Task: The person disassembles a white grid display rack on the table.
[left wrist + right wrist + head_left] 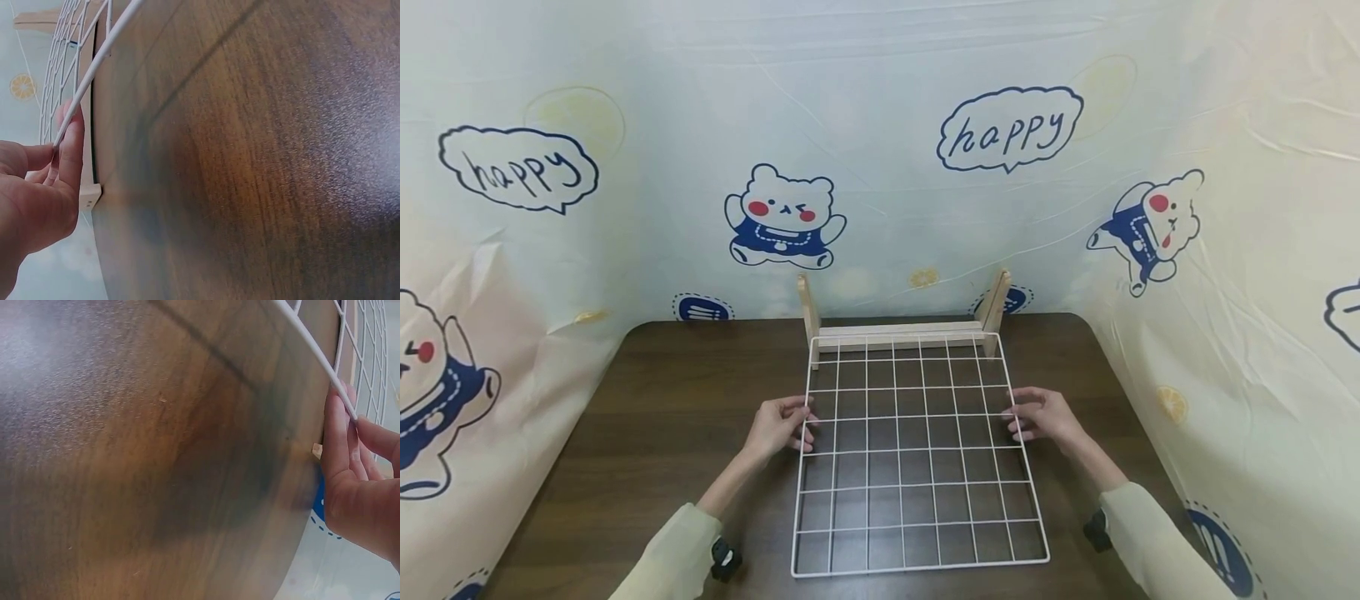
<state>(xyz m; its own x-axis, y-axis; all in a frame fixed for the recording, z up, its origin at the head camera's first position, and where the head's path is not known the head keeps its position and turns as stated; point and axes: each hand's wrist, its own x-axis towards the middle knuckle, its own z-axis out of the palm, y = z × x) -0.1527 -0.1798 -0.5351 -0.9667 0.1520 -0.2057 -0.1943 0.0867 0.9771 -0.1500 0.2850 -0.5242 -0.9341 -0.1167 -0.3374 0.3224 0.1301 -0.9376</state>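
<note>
A white wire grid panel (921,448) is held between both hands, raised off the table as its shadow in the wrist views shows. My left hand (778,425) pinches the panel's left edge, thumb on one side and fingers behind the wire. On the opposite edge my right hand (1041,415) pinches the wire in the same way. Beyond the panel stands a light wooden frame (898,333) with two upright side pieces and a crossbar. The panel's far edge overlaps this frame in the head view; whether they touch I cannot tell.
The dark brown wooden table (685,417) lies underneath, its far edge just behind the wooden frame. A pale printed cloth (880,125) with cartoon bears hangs behind and along both sides. A small black device (725,558) sits at the left wrist.
</note>
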